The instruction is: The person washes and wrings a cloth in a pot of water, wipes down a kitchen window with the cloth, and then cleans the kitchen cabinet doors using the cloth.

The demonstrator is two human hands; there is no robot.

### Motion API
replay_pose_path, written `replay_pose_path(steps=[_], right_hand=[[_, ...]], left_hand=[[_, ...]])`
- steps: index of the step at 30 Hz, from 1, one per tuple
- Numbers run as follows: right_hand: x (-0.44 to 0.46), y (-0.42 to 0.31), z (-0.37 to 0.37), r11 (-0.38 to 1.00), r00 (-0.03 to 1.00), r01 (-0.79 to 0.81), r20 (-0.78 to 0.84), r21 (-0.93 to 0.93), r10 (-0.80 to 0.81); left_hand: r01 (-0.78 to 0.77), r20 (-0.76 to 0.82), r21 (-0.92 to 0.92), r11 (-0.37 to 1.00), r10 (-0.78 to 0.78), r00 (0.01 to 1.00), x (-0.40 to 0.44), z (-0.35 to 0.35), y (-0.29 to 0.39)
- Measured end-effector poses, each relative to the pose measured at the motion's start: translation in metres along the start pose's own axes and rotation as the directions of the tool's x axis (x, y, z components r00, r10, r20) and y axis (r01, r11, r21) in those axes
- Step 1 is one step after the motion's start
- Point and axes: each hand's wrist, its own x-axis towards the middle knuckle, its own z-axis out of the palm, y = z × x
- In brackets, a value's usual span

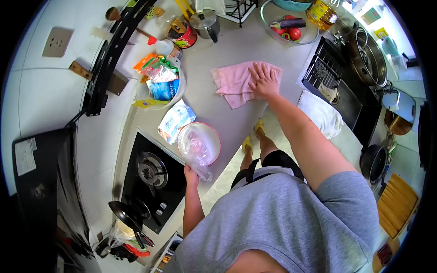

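Observation:
My right hand [265, 82] lies flat on a pink cloth [232, 79], fingers spread, pressing it against the grey counter near its front edge. The cloth is partly folded and spreads out to the left of the hand. My left hand [191, 175] is closed at the near rim of a white bowl [214, 141] with a red edge; some of its fingers are hidden. A clear plastic bag [196, 150] lies in the bowl and hangs over the rim beside that hand. Touching the bowl's far side is a white-and-blue pack of wipes [176, 120].
At left are a gas stove [152, 170] and a tub of packets [166, 88]. A metal pot [205, 22] stands at the back. A glass bowl of vegetables [291, 32] and an oil bottle [322, 16] sit back right, near the sink [346, 109].

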Motion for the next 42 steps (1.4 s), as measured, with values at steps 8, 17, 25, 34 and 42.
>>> replay_pose_path(steps=[8,17,25,34,42], right_hand=[[-0.006,0.002,0.006,0.995,0.999,-0.05,0.025,0.091,0.048],[-0.008,0.048,-0.002,0.666,0.995,0.052,-0.098,0.744,0.033],[-0.115,0.193,-0.028,0.702,0.563,-0.413,-0.443,0.58,0.697],[-0.16,0.242,0.01,0.548,0.443,-0.812,-0.398,0.203,0.804],[-0.156,0.247,0.007,0.541,0.441,-0.81,-0.375,0.225,0.815]], left_hand=[[0.292,0.033,0.15,0.945,-0.3,0.953,-0.001,-0.008,0.036],[-0.414,0.386,0.91,0.002,0.357,0.85,-0.007,0.204,0.168],[-0.672,0.569,0.74,0.023,0.511,0.644,0.09,0.368,0.084],[-0.276,0.371,0.926,-0.257,0.494,0.786,0.159,0.467,0.082],[-0.4,0.507,0.861,-0.313,0.579,0.639,0.264,0.533,0.113]])
